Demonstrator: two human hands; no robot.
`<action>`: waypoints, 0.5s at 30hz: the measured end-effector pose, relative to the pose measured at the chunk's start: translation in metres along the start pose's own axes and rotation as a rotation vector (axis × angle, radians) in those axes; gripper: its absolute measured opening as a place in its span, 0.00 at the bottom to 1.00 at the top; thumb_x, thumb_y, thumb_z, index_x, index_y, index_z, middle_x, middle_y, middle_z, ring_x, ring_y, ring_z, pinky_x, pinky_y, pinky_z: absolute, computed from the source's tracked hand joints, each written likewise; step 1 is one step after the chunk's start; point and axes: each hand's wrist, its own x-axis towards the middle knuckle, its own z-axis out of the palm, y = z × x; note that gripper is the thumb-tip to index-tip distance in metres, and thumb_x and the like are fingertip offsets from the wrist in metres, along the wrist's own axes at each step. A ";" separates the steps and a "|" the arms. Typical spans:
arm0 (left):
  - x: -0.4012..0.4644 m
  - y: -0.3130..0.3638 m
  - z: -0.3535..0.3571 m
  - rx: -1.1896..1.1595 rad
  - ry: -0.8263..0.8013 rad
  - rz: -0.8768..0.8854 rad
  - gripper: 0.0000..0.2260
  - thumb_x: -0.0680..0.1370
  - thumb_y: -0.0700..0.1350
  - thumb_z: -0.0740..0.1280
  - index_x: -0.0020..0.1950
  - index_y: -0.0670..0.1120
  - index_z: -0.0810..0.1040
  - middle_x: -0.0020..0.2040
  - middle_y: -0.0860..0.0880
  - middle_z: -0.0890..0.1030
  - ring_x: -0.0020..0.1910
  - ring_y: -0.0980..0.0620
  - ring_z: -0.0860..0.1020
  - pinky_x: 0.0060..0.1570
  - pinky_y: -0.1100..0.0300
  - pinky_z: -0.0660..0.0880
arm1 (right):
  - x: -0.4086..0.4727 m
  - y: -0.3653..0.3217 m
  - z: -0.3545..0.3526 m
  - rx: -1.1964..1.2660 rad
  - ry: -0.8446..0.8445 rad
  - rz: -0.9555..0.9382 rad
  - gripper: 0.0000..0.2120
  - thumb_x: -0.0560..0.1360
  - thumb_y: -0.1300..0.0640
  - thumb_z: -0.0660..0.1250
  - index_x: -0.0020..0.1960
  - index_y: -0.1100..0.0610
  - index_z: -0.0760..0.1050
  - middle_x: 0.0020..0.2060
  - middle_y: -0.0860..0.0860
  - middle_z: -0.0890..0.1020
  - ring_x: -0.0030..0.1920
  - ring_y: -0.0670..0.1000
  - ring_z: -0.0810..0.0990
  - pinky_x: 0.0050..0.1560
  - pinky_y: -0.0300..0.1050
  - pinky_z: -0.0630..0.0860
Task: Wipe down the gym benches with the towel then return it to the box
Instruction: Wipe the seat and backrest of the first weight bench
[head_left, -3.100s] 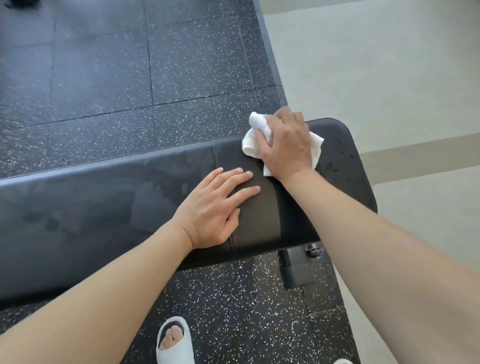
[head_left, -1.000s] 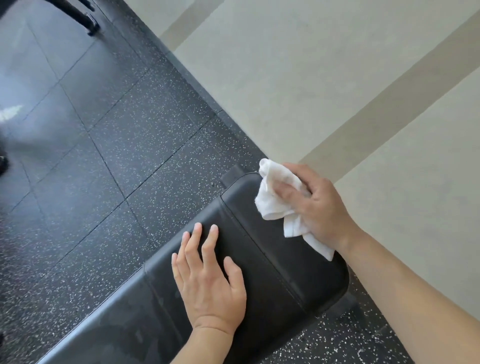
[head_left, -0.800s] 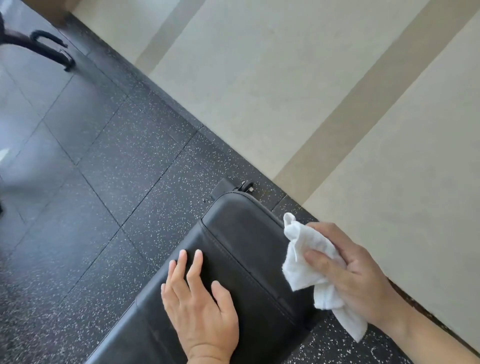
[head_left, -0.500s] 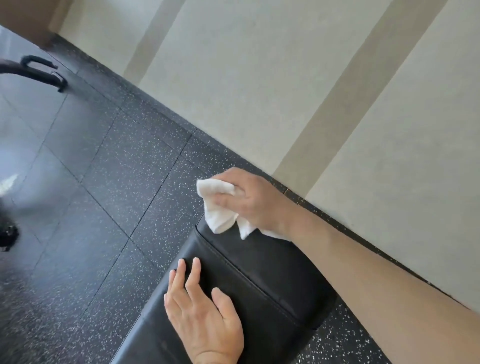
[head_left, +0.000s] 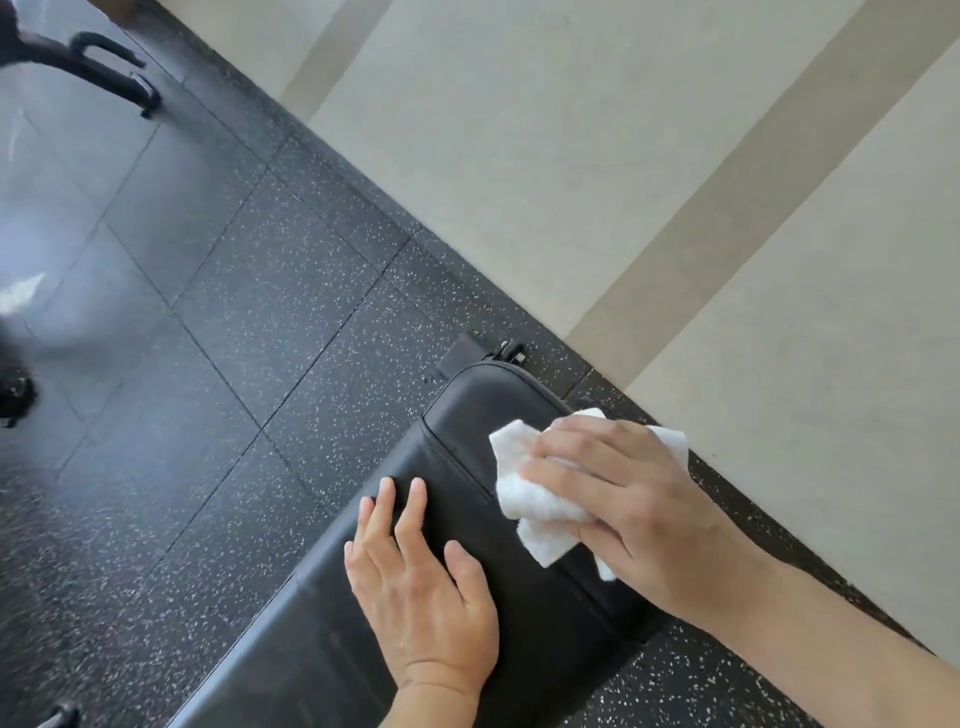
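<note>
Pressing a crumpled white towel (head_left: 524, 493) onto the end pad of the black gym bench (head_left: 483, 415), the right hand (head_left: 623, 504) has its fingers curled over the cloth and holds it bunched against the vinyl, near the pad's right edge. The left hand (head_left: 421, 587) lies flat on the bench with fingers straight and thumb spread, gripping nothing, just short of the stitched seam that crosses the pad. No box or other container shows in this view. The bench's rounded end stops just beside the border where the black speckled rubber floor (head_left: 249, 322) meets the pale floor (head_left: 571, 156), with a metal bracket (head_left: 498, 353) sticking out past the padding. To the left of the bench the rubber tiles run open, and a dark metal equipment foot (head_left: 109, 73) stands well apart at the upper left. Compared with half a second ago, the towel has come back from the far tip of the pad toward the person and now sits lower on the surface, while the left hand has stayed planted in about the same spot.
</note>
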 end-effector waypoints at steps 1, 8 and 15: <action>0.000 0.001 -0.001 -0.002 0.000 -0.006 0.28 0.76 0.48 0.57 0.76 0.43 0.72 0.78 0.41 0.68 0.79 0.36 0.64 0.75 0.31 0.61 | 0.004 -0.001 0.001 -0.021 0.008 -0.018 0.17 0.81 0.59 0.64 0.68 0.54 0.80 0.68 0.49 0.79 0.72 0.54 0.74 0.70 0.55 0.70; 0.000 0.003 -0.002 -0.016 0.011 -0.029 0.27 0.76 0.49 0.58 0.74 0.44 0.73 0.78 0.42 0.69 0.79 0.37 0.64 0.75 0.32 0.61 | 0.160 -0.008 0.024 -0.125 -0.345 0.167 0.11 0.81 0.47 0.63 0.55 0.50 0.81 0.52 0.47 0.83 0.58 0.53 0.79 0.54 0.51 0.73; -0.003 0.000 -0.001 -0.022 0.012 -0.029 0.26 0.77 0.49 0.58 0.76 0.47 0.71 0.78 0.45 0.68 0.80 0.39 0.62 0.76 0.34 0.60 | 0.188 0.004 0.035 0.048 -0.438 0.332 0.11 0.73 0.51 0.67 0.36 0.56 0.76 0.29 0.48 0.84 0.39 0.53 0.81 0.37 0.48 0.75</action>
